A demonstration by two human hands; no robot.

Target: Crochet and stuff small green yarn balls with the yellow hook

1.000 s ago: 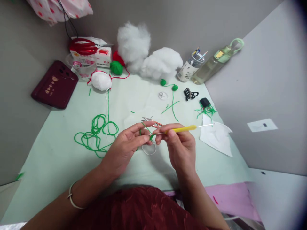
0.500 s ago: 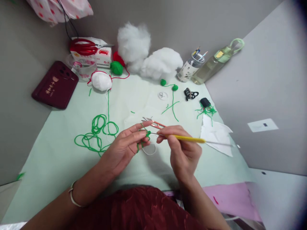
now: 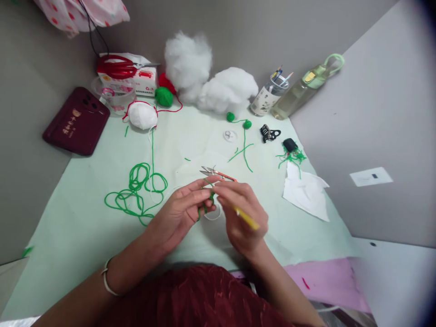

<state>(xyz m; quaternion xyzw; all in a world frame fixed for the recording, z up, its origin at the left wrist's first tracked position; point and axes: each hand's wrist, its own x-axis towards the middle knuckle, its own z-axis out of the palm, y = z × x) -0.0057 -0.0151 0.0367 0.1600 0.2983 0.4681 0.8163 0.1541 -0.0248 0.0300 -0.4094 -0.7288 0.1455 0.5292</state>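
My left hand point(image 3: 185, 206) pinches a small piece of green crochet work point(image 3: 211, 196), with green yarn running over its raised forefinger and around the lower fingers. Gripped in my right hand point(image 3: 243, 215) is a crochet hook with a yellow handle point(image 3: 248, 219); its tip is hidden by my fingers at the green piece. Both hands nearly touch. Just beyond them lie thread snips point(image 3: 223, 175) with orange handles. Loose loops of green yarn point(image 3: 139, 177) spread on the table left of my left hand. A white strand point(image 3: 214, 218) curves below the fingers.
White stuffing point(image 3: 228, 91), a pencil cup point(image 3: 269, 97) and a bottle point(image 3: 299, 93) stand along the back. A white yarn ball point(image 3: 143, 115), a green ball point(image 3: 164, 96), red scissors point(image 3: 119, 67) and a dark red phone point(image 3: 77, 121) are leftward. At right lie a hair clip point(image 3: 270, 133) and white paper point(image 3: 304, 193).
My right hand has moved left and turned, closing in on my left hand. The hook's handle now points down toward me instead of out to the right.
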